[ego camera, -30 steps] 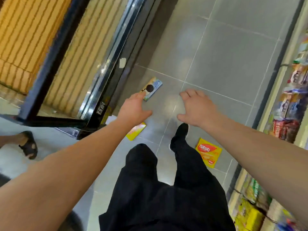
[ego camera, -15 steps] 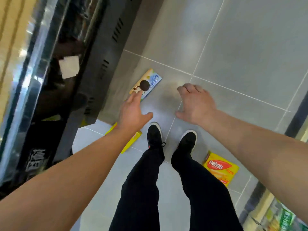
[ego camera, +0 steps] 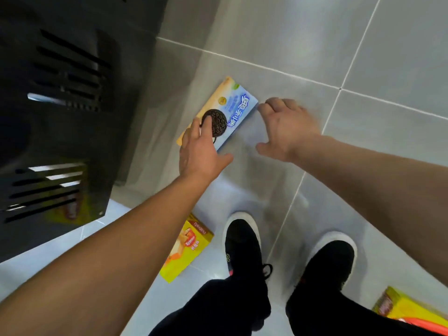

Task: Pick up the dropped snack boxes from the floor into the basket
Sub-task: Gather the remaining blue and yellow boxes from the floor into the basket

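Blue cookie box (ego camera: pixel 225 112) lies flat on the grey tiles (ego camera: pixel 315 44); our left hand (ego camera: pixel 201 151) rests spread fingers on its near end, right hand (ego camera: pixel 288 127) hovers beside it, loosely spread (gripping nothing); yellow box (ego camera: pixel 189 251) by our left shoe (ego camera: pixel 242 246), another yellow box (ego camera: pixel 407 309) bottom right.

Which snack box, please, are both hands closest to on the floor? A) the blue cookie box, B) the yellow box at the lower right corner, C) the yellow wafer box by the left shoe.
A: the left hand reaches over the blue cookie box, and the right hand is at its far corner.
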`<move>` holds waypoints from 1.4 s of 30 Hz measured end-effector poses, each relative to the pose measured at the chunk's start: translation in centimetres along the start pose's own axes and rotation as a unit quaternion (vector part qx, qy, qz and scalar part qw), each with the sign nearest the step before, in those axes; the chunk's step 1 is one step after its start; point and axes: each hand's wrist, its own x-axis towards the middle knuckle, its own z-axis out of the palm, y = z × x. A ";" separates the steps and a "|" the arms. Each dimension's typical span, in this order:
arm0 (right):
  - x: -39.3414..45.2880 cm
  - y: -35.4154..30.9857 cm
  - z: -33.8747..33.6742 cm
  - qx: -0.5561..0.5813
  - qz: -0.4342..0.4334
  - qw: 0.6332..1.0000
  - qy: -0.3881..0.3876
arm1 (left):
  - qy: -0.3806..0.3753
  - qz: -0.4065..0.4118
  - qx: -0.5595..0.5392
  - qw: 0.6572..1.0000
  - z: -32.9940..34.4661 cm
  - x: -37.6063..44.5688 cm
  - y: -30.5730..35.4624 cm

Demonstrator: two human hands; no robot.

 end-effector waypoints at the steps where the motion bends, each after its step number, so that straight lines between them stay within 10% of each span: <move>1: 1.0 0.1 1.2 -0.002 -0.008 1.000 0.002 | 0.010 -0.001 0.015 1.000 1.0 1.2 -0.7; 9: 4.8 1.6 6.0 -0.003 -0.041 0.998 0.048 | 0.015 -0.048 0.036 0.998 3.9 6.3 -2.6; 22: -15.0 2.2 -4.3 -0.136 -0.056 0.989 0.008 | -0.342 -0.054 -0.161 0.924 -8.8 -8.6 9.0; 29: -26.8 1.9 -13.4 -0.123 -0.052 0.977 0.169 | -0.471 -0.017 -0.165 0.866 -20.0 -18.2 16.4; 37: -40.2 -2.9 -25.0 -0.061 0.057 0.993 0.079 | -0.294 0.205 -0.008 0.933 -31.4 -30.2 20.5; 42: -48.5 -7.9 -28.6 0.017 0.152 0.984 0.088 | -0.171 0.357 0.105 0.912 -36.8 -36.6 20.4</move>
